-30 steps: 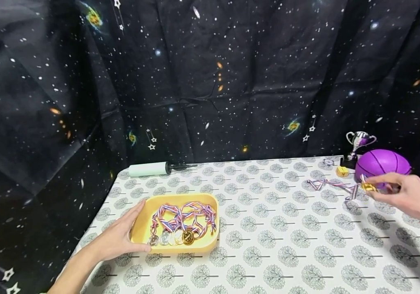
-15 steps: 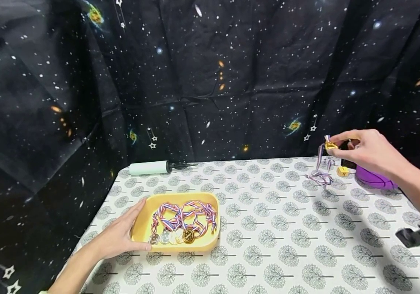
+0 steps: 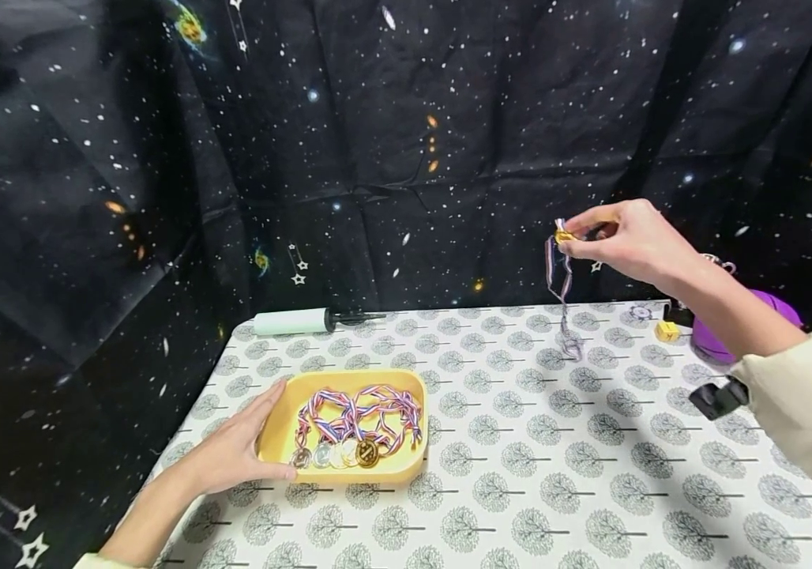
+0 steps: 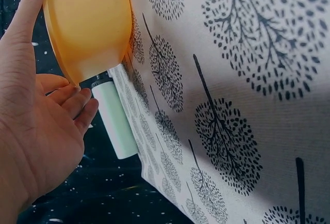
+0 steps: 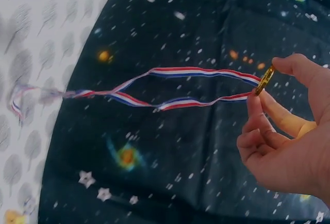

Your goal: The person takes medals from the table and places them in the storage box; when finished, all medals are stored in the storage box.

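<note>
My right hand (image 3: 626, 241) pinches a gold medal (image 5: 265, 80) by its edge between thumb and fingertips, above the table's back part. From the medal a red, white and blue ribbon (image 5: 206, 73) hangs in a loop, twisted lower down, its end down near the tabletop. My left hand (image 3: 231, 446) holds the left end of a yellow tray (image 3: 416, 466), thumb along the near side and fingers along the left side. Inside the tray lie tangled striped ribbons (image 3: 349, 411) with several silver and gold medals (image 3: 366, 453) along its near wall.
A pale green hand pump (image 3: 292, 321) lies at the table's back left. At the right, partly behind my right arm, are a purple ball (image 3: 708, 340), a yellow lettered cube (image 3: 667, 331) and a trophy cup. A dark starry cloth (image 3: 406, 158) hangs behind the patterned tablecloth (image 3: 491, 506).
My right hand has moved left and up from beside the purple ball, lifting the gold medal and its ribbon off the table. The left hand and tray stay in place.
</note>
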Demonstrator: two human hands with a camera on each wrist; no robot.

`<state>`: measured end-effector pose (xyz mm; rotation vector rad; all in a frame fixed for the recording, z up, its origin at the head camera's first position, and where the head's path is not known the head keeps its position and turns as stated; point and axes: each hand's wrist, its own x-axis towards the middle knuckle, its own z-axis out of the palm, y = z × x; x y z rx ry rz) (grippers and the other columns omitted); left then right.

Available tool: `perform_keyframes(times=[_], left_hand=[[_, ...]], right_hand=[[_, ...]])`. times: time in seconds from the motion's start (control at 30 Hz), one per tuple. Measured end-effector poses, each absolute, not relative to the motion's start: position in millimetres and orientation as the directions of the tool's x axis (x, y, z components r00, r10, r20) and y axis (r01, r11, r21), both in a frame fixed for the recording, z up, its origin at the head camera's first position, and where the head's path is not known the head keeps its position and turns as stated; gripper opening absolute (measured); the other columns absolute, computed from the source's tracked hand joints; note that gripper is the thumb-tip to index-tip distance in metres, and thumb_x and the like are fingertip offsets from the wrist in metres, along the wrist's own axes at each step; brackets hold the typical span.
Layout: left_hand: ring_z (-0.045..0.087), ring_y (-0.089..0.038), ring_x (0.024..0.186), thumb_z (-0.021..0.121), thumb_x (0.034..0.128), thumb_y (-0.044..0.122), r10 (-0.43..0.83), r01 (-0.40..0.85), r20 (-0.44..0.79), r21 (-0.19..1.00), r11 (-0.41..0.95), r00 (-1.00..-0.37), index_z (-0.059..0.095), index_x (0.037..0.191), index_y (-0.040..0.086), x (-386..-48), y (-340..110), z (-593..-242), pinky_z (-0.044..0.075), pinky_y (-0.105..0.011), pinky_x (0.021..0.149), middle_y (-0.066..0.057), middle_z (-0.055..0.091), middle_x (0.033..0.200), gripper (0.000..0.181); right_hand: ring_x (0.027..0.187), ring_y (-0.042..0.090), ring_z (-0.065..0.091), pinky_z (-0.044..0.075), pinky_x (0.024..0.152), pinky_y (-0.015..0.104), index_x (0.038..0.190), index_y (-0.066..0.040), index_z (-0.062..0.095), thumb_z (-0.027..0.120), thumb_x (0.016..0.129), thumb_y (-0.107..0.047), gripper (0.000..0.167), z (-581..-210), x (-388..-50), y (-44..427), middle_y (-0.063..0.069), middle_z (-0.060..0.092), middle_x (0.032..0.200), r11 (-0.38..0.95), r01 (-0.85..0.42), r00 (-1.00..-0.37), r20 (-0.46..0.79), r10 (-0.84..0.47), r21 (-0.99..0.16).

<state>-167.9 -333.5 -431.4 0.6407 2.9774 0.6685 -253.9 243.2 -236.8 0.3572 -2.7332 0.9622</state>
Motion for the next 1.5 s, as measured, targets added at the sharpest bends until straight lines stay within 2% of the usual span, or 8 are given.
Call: perform_keyframes(times=[0.33,0.57,0.87,1.2,1.5], left_hand=[[0.028,-0.046,0.155,0.088,0.0706,0.073,0.393,0.38,0.06,0.419,0.824,-0.918,0.015,0.171,0.008,-169.5,-332.6,-431.3,0.031,-0.068,0.12,-0.02,0.022,0.174,0.14],[0.028,-0.047,0.155,0.087,0.071,0.073,0.391,0.38,0.064,0.417,0.825,-0.918,0.016,0.171,0.008,-167.8,-333.1,-431.6,0.031,-0.069,0.119,-0.021,0.022,0.174,0.139],[0.028,-0.047,0.155,0.088,0.0704,0.072,0.375,0.362,0.057,0.432,0.826,-0.925,0.016,0.171,0.01,-166.2,-333.9,-433.3,0.031,-0.071,0.118,-0.021,0.023,0.174,0.139],[0.029,-0.049,0.155,0.088,0.0703,0.072,0.379,0.371,0.071,0.422,0.827,-0.923,0.017,0.171,0.008,-167.6,-333.8,-433.6,0.031,-0.072,0.117,-0.022,0.023,0.173,0.139],[0.028,-0.048,0.155,0.089,0.0706,0.071,0.383,0.375,0.071,0.428,0.822,-0.921,0.018,0.17,0.006,-167.6,-333.3,-432.9,0.03,-0.07,0.119,-0.022,0.023,0.173,0.139]], right_hand=[[0.087,0.02,0.064,0.05,0.065,0.028,0.125,-0.01,0.079,0.082,0.093,-0.039,0.044,-198.3,-257.0,188.0,0.008,0.076,0.113,0.67,-0.358,-0.931,0.301,-0.205,-0.651],[0.093,0.023,0.067,0.05,0.078,0.034,0.126,-0.013,0.079,0.082,0.092,-0.036,0.041,-179.3,-251.1,146.9,0.007,0.075,0.116,0.609,-0.396,-0.918,0.301,-0.257,-0.687],[0.09,0.022,0.07,0.05,0.083,0.036,0.125,-0.012,0.079,0.082,0.093,-0.033,0.038,-159.3,-240.4,111.7,0.006,0.075,0.116,0.568,-0.455,-0.89,0.327,-0.317,-0.686],[0.085,0.027,0.066,0.048,0.077,0.037,0.124,-0.013,0.079,0.083,0.093,-0.029,0.035,-151.2,-228.8,95.8,0.004,0.075,0.113,0.513,-0.5,-0.862,0.345,-0.372,-0.698],[0.081,0.025,0.067,0.05,0.069,0.036,0.121,-0.015,0.081,0.084,0.092,-0.027,0.032,-169.4,-231.1,82.5,-0.001,0.077,0.109,0.519,-0.51,-0.852,0.323,-0.412,-0.686]])
